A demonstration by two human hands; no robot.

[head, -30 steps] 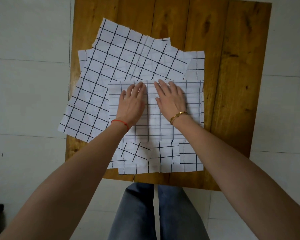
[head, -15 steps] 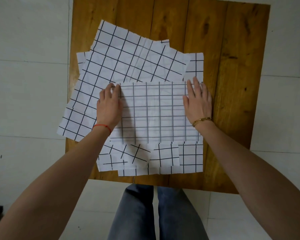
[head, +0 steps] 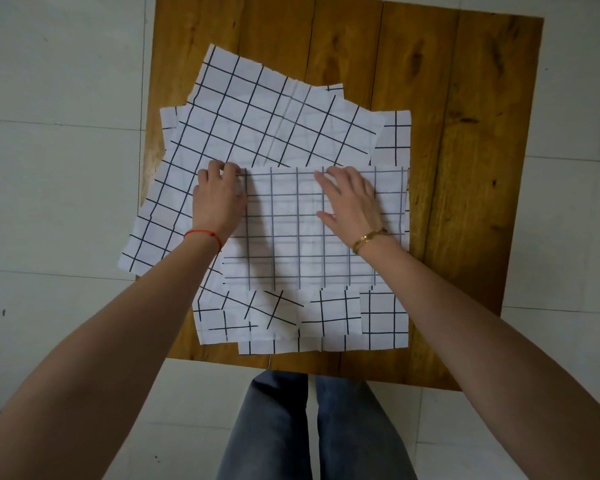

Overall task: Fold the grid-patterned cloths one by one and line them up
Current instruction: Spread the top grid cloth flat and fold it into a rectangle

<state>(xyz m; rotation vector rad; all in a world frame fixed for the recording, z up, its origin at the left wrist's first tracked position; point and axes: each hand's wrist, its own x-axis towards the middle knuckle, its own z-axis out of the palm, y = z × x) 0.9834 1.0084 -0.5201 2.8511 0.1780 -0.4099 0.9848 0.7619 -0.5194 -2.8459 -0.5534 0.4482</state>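
A folded white cloth with a faint grey grid (head: 298, 244) lies on top of a messy pile of several white cloths with black grid lines (head: 257, 133). My left hand (head: 217, 199) sits at the folded cloth's far left corner, its fingers curled and pinching that edge. My right hand (head: 350, 199) lies flat on the folded cloth right of its middle, fingers straight and pressing down near the far edge. The pile's lower cloths (head: 326, 317) stick out below the folded one.
The pile sits on a small wooden table (head: 465, 168) whose right third shows bare wood. One tilted cloth overhangs the table's left edge (head: 136, 258). Pale floor tiles surround the table, and my legs in grey jeans (head: 309, 427) stand at the near edge.
Both hands first spread apart from the cloth's middle to its two sides. Since then my right hand has come back toward the middle, and my left hand's fingers have curled onto the far left corner.
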